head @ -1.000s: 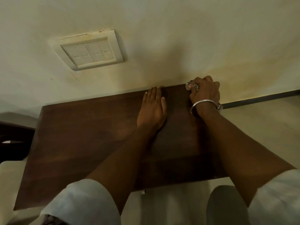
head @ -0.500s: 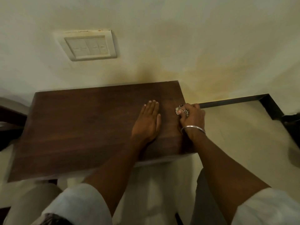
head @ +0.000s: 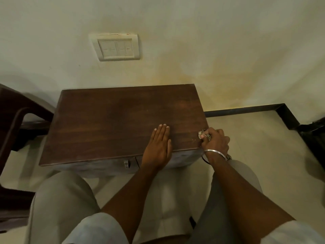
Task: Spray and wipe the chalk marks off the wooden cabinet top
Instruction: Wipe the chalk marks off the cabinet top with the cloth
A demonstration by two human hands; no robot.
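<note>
Since the earlier frames my right hand (head: pixel 215 140) has slid back from the far edge by the wall to the near right corner of the cabinet top (head: pixel 109 124); my left hand (head: pixel 158 145) has come back with it toward the front edge. The whole top now sits in view, lower and smaller.

Left hand: flat, fingers straight and together, palm down on the wood, heel at the front edge. Holds nothing.

Right hand: fist clamped on a bunched cloth (head: pixel 204 133), patterned, a wad showing past the thumb. It presses on the top's right edge near the front corner. Bangle (head: pixel 213 152) on that wrist.

Top: dark brown and dull, with a few pale specks just left of the cloth. Switch plate (head: pixel 117 47) on the wall above. Dark chair (head: pixel 15 118) at left.
</note>
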